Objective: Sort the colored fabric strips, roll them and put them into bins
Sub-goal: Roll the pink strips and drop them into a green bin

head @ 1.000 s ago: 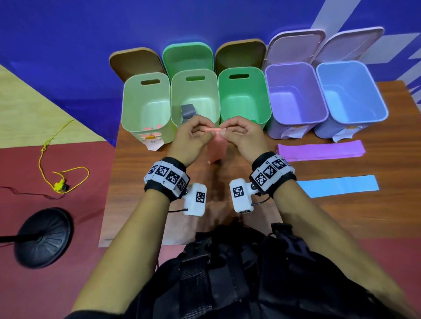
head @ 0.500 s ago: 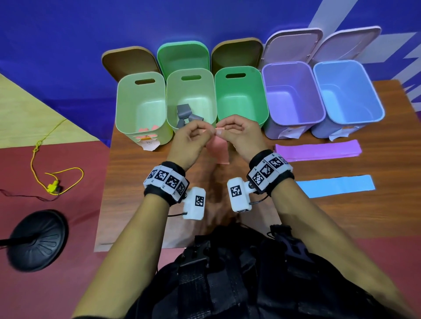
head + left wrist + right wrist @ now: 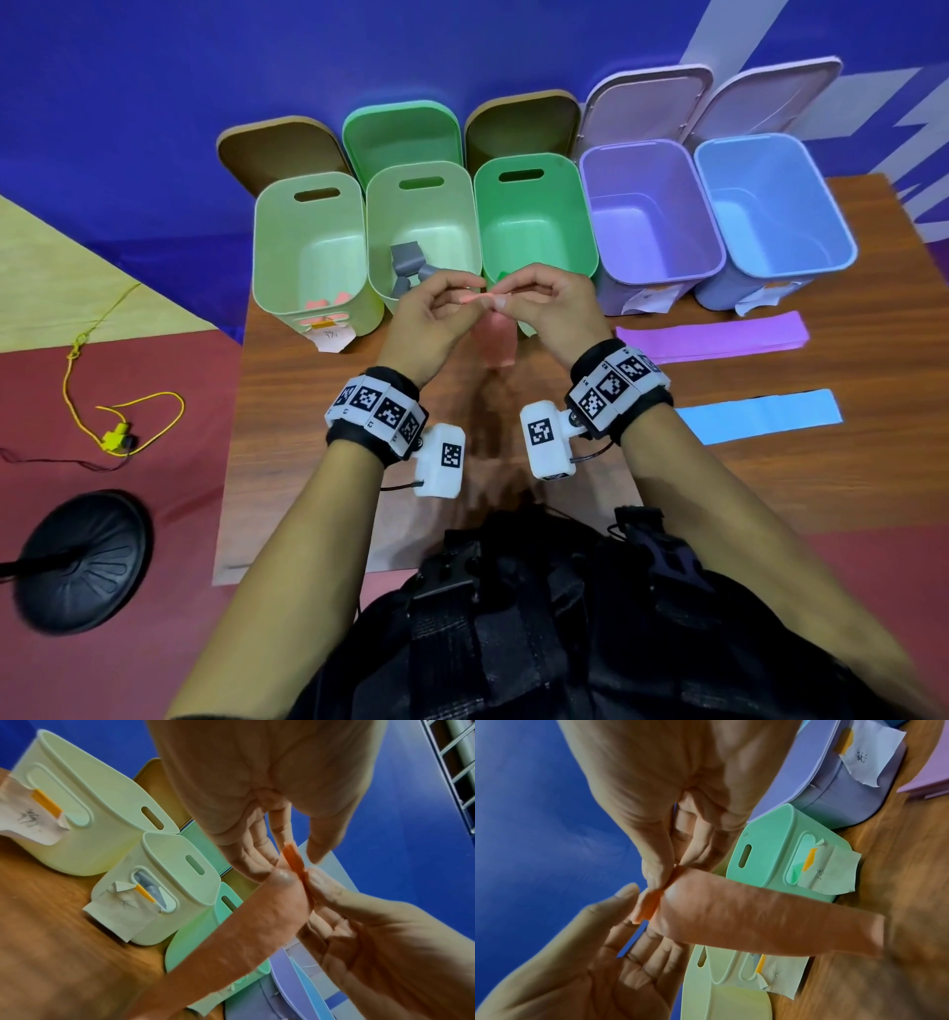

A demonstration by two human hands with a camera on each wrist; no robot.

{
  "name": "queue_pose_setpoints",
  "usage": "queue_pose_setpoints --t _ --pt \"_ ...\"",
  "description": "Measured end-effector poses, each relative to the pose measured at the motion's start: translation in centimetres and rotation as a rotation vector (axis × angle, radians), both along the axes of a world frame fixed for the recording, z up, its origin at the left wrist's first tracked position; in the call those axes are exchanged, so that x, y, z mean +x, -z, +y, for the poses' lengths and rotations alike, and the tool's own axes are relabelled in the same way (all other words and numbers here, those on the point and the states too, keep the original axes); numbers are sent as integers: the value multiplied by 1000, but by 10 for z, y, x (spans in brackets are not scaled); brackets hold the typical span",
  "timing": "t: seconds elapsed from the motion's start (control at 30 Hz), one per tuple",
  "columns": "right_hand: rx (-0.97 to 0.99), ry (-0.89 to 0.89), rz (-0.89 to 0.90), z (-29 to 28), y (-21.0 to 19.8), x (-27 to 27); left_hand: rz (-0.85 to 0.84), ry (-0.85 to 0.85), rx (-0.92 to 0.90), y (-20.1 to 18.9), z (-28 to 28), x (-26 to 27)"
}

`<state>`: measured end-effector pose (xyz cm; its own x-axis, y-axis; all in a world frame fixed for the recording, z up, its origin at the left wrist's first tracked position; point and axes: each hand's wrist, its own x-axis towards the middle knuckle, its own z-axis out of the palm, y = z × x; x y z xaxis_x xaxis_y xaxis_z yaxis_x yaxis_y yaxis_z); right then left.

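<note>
Starting the roll on a pink strip, held up in front of the bins.

Both hands pinch the top edge of the pink fabric strip [image 3: 494, 339]: the left hand [image 3: 430, 324] and the right hand [image 3: 550, 313] meet fingertip to fingertip above the wooden table [image 3: 318, 442], and the strip's tail hangs free below. Rolling seems barely begun; next the fingers likely need to turn the edge over tightly and evenly, then carry the roll to the leftmost pale green bin [image 3: 313, 257], which already holds pink pieces.
</note>
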<state>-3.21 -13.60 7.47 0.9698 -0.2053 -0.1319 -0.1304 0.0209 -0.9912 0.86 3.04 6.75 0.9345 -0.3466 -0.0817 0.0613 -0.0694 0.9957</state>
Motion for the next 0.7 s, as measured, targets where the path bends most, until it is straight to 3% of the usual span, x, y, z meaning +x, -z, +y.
queue_pose_setpoints --t 0.3,0.7 --pt "2 -10 -4 -1 -3 -2 -70 -2 -6 -7 -1 3" --pt "38 13 25 1 -6 -4 -29 -28 -42 -13 0 -1"
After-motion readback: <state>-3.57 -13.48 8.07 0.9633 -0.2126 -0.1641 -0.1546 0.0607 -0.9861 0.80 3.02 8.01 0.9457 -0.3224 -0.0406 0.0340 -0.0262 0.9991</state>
